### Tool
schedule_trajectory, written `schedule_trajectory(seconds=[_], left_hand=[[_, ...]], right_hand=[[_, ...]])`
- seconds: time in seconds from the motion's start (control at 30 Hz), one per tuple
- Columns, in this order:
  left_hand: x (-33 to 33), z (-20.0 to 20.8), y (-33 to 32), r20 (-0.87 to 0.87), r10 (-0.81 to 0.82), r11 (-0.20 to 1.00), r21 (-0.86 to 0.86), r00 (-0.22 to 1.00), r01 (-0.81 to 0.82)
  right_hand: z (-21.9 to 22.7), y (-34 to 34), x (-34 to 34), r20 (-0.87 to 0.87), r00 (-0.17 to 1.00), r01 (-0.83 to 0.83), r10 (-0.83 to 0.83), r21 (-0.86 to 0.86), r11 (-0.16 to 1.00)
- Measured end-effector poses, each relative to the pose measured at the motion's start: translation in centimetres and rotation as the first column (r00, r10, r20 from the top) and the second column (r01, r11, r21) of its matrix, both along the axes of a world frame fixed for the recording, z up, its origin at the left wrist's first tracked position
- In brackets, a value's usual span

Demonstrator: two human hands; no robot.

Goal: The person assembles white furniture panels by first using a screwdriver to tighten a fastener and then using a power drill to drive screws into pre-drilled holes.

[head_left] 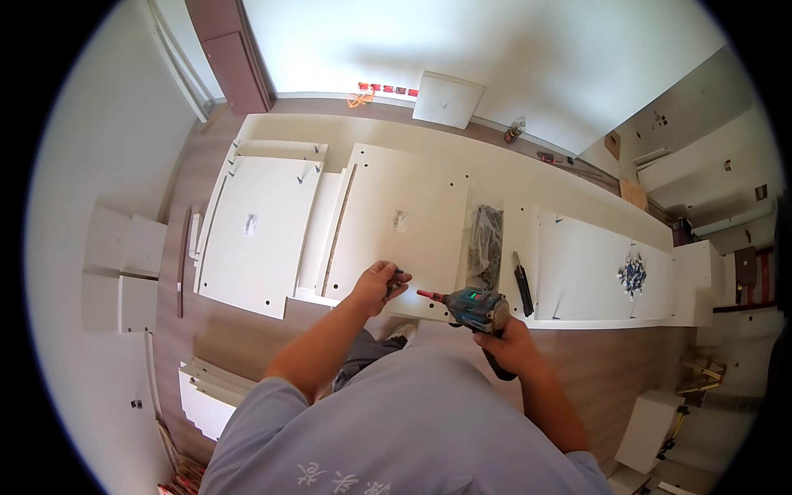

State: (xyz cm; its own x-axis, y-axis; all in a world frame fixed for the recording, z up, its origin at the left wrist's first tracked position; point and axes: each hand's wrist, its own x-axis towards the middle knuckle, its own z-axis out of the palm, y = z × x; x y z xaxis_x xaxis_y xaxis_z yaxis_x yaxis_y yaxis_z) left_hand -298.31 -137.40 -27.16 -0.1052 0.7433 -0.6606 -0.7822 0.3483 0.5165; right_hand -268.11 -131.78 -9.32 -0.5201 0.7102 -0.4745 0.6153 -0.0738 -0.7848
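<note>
My right hand (513,346) grips a blue and black cordless drill (474,309), whose red-tipped bit points left toward my other hand. The fingers of my left hand (378,289) are closed on small dark connecting bolts (399,272), partly hidden by the fingers. Both hands hover over the near edge of a white panel (404,198) with dark holes near its corners. To its left lies another white panel (268,219), with several bolts (309,172) standing up from its far part. Right of the middle panel rests a clear plastic bag (487,247) of dark pieces.
A black-handled tool (522,285) lies beside the bag. Farther right, a heap of small fittings (633,275) sits on a white panel (586,272). A bottle (515,129) and a small white board (448,101) are by the far wall. Stacked boards (210,392) lie at lower left.
</note>
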Motion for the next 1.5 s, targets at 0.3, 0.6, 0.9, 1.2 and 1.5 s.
schedule_trajectory(seconds=[0.3,0.6,0.9,1.2,1.5], left_hand=[[2.2,-1.5,0.2,-0.077,-0.022,0.999,0.026,0.997,0.025],[2.5,-1.7,0.3,-0.104,-0.069,0.997,0.010,0.992,0.070],[2.3,-1.5,0.0,-0.073,-0.060,0.998,-0.015,0.996,0.059],[0.8,0.0,-0.1,-0.219,-0.097,0.993,-0.088,0.971,0.080],[-0.6,-0.9,-1.0,-0.224,-0.112,0.994,-0.044,0.968,0.104]], right_hand=[[-0.1,0.9,-4.0,0.155,0.980,-0.141,0.127,0.086,0.986],[-0.4,1.2,-4.9,0.153,0.976,-0.169,0.155,0.078,0.983],[2.1,1.5,-6.6,0.306,0.920,-0.306,0.244,0.176,0.936],[1.2,1.3,-6.0,0.360,0.912,-0.267,0.196,0.161,0.950],[1.3,-0.9,1.5,0.432,0.902,-0.054,0.025,0.053,0.997]])
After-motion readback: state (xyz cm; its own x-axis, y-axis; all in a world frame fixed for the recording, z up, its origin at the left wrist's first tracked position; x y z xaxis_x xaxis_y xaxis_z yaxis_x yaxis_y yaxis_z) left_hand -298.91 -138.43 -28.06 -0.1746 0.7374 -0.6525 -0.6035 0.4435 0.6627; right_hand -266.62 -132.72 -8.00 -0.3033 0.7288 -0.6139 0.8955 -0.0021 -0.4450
